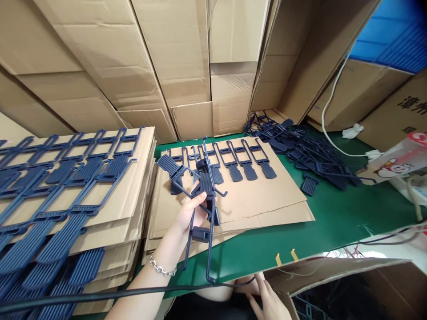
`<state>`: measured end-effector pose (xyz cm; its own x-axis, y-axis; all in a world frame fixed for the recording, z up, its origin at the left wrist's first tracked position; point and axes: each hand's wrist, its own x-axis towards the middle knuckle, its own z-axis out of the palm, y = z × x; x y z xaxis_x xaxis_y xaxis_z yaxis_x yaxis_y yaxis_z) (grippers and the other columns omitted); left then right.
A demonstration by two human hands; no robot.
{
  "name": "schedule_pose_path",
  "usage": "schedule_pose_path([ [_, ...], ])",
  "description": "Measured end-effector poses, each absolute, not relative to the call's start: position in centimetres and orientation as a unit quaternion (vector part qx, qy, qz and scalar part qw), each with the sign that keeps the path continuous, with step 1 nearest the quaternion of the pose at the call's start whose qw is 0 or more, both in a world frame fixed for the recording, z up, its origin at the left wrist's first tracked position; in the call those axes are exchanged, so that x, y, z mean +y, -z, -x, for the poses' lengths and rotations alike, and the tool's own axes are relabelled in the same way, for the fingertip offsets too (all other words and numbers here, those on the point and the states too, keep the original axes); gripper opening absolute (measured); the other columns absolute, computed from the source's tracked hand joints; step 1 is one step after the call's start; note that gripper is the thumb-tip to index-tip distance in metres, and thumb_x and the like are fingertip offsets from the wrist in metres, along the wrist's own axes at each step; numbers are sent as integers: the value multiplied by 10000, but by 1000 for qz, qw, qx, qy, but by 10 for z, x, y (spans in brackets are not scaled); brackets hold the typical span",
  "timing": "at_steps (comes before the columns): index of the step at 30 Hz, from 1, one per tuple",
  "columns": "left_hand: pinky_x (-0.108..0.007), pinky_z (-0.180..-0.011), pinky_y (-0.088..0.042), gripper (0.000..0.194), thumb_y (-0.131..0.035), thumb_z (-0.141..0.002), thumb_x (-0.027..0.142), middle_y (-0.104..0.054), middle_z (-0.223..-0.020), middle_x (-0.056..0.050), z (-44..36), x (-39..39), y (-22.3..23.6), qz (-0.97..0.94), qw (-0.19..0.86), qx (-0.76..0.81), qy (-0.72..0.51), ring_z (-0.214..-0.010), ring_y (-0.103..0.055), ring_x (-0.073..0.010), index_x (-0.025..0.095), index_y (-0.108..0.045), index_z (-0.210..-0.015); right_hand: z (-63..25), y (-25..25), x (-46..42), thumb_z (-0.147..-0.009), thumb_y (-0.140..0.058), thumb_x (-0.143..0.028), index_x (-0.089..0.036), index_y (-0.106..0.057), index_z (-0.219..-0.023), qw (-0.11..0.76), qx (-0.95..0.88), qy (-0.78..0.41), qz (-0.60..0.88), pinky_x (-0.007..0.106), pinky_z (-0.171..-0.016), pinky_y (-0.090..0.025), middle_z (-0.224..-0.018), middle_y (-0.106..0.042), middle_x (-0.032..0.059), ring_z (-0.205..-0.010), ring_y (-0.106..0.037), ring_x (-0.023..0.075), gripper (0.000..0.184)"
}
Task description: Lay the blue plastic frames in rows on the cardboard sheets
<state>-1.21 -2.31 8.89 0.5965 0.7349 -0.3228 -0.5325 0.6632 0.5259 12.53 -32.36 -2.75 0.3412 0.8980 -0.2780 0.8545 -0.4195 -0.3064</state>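
From the head camera we list the following.

Left hand [191, 213], near the middle: fingers curled shut around a tangled bunch of dark blue plastic frames [208, 182]. The fingers and the overlapping bars hide part of the bunch, so we cannot count the frames in it. A silver chain bracelet [163, 266] sits on that wrist.

Right hand [263, 300], near right: cut off by the lower edge, just beside the flap of an open cardboard box [333, 271]. We cannot tell whether it is spread or holding anything. The inside of the box is dark and hard to make out. A black cable [100, 295] crosses the near edge and passes in front of the left arm.

Behind the bunch, a row of matching frames [233, 162] lies on a cardboard sheet [267, 209], its left end partly hidden. To the left, more frames lie in rows on a stack of cardboard sheets [140, 213], cut off by the left edge. To the right, a loose heap of frames [310, 155] lies on a green table mat [336, 218].

Far off stand large cardboard panels [100, 66]. At far right are a white cable [328, 111] and a plastic bag [396, 160] with red print, partly cut off.
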Motion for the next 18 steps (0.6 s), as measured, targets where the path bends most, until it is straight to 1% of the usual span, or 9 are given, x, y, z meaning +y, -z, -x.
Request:
schedule_pose_path([
  [3,-232,-562,-499,593,-645,-664,139,-626,-987,-62,12,-24,-90,-188,875,262,-362,-741,-624,-173,215,-416,-1206,-111,48,-313,-804,-385,-217,-222,-572,-986,41,-605,-145,782,258,-598,-475,-911,-594,57,-765,-584,191,261],
  [5,-230,-561,-497,589,-647,-665,144,-627,-982,-60,11,-25,-91,-189,876,259,-361,-736,-624,-170,217,-417,-1202,-98,47,-299,-789,-339,-141,-212,-593,-864,76,-608,-110,782,276,-632,-467,-848,-589,58,-755,-569,191,274],
  [7,-226,-557,-493,578,-646,-671,148,-625,-988,-56,12,-27,-92,-194,876,257,-360,-729,-623,-163,221,-420,-1198,-81,43,-284,-747,-332,-92,-202,-591,-807,126,-607,-97,778,269,-652,-458,-808,-582,62,-750,-556,185,288],
  [9,-223,-567,-490,568,-639,-681,146,-624,-989,-49,12,-28,-93,-198,875,254,-362,-720,-620,-151,227,-420,-1198,-61,43,-270,-686,-373,-82,-210,-589,-811,166,-626,-106,755,254,-663,-452,-786,-579,54,-748,-548,178,281],
  [11,-219,-586,-488,564,-630,-690,137,-628,-973,-37,13,-29,-93,-200,876,247,-362,-705,-615,-134,236,-415,-1203,-39,48,-260,-609,-421,-89,-230,-585,-846,200,-658,-118,717,241,-668,-447,-790,-583,36,-737,-546,171,321],
  [14,-218,-604,-482,563,-615,-704,132,-634,-937,-32,13,-30,-94,-197,877,245,-363,-695,-610,-124,239,-401,-1214,-10,63,-252,-512,-450,-122,-251,-578,-827,279,-680,-61,676,247,-661,-443,-756,-588,20,-704,-546,175,364],
  [16,-221,-604,-480,584,-620,-699,135,-632,-949,-40,13,-31,-95,-195,877,247,-362,-714,-614,-135,240,-387,-1224,3,70,-253,-511,-467,-143,-260,-575,-864,303,-684,-16,663,266,-661,-443,-761,-593,21,-707,-546,187,388],
  [18,-223,-607,-480,613,-635,-686,139,-629,-960,-46,13,-32,-95,-196,878,247,-360,-730,-618,-146,237,-375,-1233,11,71,-254,-578,-494,-150,-256,-561,-953,273,-695,-4,665,284,-662,-444,-811,-598,29,-732,-547,195,396],
])
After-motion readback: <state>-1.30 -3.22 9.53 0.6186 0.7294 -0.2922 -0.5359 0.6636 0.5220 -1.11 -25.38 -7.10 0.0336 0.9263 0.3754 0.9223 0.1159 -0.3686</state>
